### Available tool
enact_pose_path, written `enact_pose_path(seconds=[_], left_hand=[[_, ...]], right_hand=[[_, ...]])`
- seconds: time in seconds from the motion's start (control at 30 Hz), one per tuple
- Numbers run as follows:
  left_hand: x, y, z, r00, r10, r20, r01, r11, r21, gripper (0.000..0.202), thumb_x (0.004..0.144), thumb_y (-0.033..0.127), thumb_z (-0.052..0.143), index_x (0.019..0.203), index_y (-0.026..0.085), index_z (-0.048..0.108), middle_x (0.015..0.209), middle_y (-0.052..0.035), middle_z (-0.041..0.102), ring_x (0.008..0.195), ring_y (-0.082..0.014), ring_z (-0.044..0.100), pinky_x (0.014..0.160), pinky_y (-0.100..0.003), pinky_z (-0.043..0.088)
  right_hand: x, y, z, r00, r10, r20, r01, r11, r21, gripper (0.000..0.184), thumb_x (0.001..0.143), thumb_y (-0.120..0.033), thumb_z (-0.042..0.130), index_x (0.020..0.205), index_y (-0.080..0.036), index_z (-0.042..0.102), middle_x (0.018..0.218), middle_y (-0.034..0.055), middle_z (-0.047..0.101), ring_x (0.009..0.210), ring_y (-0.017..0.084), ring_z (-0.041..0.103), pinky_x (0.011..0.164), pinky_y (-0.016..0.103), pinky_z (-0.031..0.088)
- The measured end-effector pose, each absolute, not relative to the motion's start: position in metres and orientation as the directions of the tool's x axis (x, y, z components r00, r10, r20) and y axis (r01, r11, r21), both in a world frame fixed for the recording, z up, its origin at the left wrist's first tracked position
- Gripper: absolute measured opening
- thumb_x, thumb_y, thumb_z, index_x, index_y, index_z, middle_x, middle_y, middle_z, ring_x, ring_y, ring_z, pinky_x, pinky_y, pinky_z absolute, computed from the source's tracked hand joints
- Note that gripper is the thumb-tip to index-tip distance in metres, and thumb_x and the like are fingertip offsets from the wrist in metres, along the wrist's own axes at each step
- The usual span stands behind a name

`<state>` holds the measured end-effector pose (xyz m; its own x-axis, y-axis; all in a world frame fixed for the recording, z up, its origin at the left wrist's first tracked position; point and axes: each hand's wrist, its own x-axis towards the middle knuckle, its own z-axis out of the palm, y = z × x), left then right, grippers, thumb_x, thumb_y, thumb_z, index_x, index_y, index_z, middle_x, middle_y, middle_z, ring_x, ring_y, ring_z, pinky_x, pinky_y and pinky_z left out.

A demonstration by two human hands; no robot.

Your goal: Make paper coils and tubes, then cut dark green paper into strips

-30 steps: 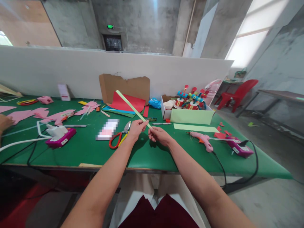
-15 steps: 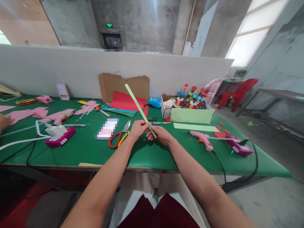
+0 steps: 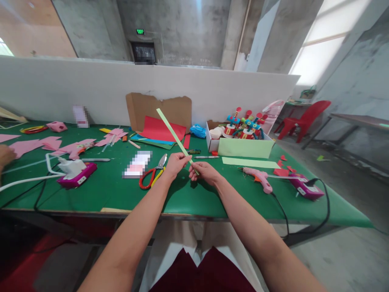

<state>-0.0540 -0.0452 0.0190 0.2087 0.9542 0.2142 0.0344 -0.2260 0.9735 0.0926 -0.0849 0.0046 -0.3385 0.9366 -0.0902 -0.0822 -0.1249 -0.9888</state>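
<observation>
A narrow light-green paper strip (image 3: 172, 132) slants up and to the left above the table, its lower end between my hands. My left hand (image 3: 178, 164) pinches it with thumb and fingers a little above that end. My right hand (image 3: 203, 171) is closed on the lower end, fingers curled beneath. Scissors (image 3: 152, 174) with red and yellow handles lie beside my left forearm. Just beyond my hands are a small dark coiled piece (image 3: 194, 151) and a pen (image 3: 206, 157). Another light-green strip (image 3: 251, 163) lies flat to the right.
A pink glue gun (image 3: 258, 178) and a purple power strip (image 3: 306, 188) with a cable lie right. Behind stands a box (image 3: 246, 147) of paper figures. Red paper (image 3: 162, 129) leans near cardboard (image 3: 136, 109). At the far left is another person's hand (image 3: 6, 156) near pink paper (image 3: 27, 148).
The upper end of the strip has tipped slightly left. My right hand's fingers have shifted a little around the lower end, while both hands stay in nearly the same place.
</observation>
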Motion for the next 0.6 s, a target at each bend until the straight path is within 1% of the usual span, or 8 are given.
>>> enact_pose_path(seconds=[0.1, 0.27, 0.47, 0.6], left_hand=[[-0.055, -0.043, 0.018, 0.197, 0.954, 0.225, 0.027, -0.234, 0.972, 0.045, 0.058, 0.056, 0.074, 0.049, 0.017, 0.053, 0.042, 0.0045, 0.045, 0.043, -0.0073, 0.037, 0.046, -0.023, 0.030], [-0.060, -0.038, 0.015, 0.116, 0.960, 0.257, 0.019, -0.261, 0.965, 0.042, 0.064, 0.051, 0.070, 0.048, 0.018, 0.050, 0.042, 0.0040, 0.045, 0.043, -0.0076, 0.039, 0.045, -0.022, 0.029], [-0.059, -0.036, 0.015, 0.057, 0.970, 0.236, 0.038, -0.238, 0.970, 0.037, 0.063, 0.047, 0.069, 0.048, 0.018, 0.051, 0.041, 0.0044, 0.045, 0.042, -0.0075, 0.039, 0.043, -0.022, 0.028], [-0.066, -0.034, 0.019, -0.025, 0.973, 0.231, -0.020, -0.232, 0.973, 0.038, 0.067, 0.046, 0.068, 0.049, 0.019, 0.049, 0.042, 0.0046, 0.044, 0.041, -0.0069, 0.037, 0.043, -0.022, 0.030]], right_hand=[[0.093, -0.084, 0.003, -0.353, 0.931, -0.089, -0.073, -0.122, -0.990, 0.040, 0.083, -0.053, 0.063, 0.071, -0.015, 0.060, 0.057, 0.0024, 0.065, 0.048, 0.009, 0.059, 0.048, 0.019, 0.045], [0.095, -0.084, 0.002, -0.385, 0.919, -0.078, -0.066, -0.111, -0.992, 0.043, 0.080, -0.057, 0.065, 0.072, -0.015, 0.059, 0.057, 0.0026, 0.066, 0.047, 0.010, 0.059, 0.049, 0.020, 0.046], [0.095, -0.085, 0.004, -0.385, 0.919, -0.087, -0.044, -0.112, -0.993, 0.043, 0.079, -0.057, 0.065, 0.071, -0.015, 0.057, 0.055, 0.0018, 0.065, 0.044, 0.009, 0.058, 0.047, 0.019, 0.044], [0.097, -0.087, 0.005, -0.417, 0.905, -0.089, -0.012, -0.103, -0.995, 0.043, 0.077, -0.057, 0.065, 0.070, -0.016, 0.058, 0.054, 0.0021, 0.066, 0.045, 0.010, 0.059, 0.046, 0.019, 0.043]])
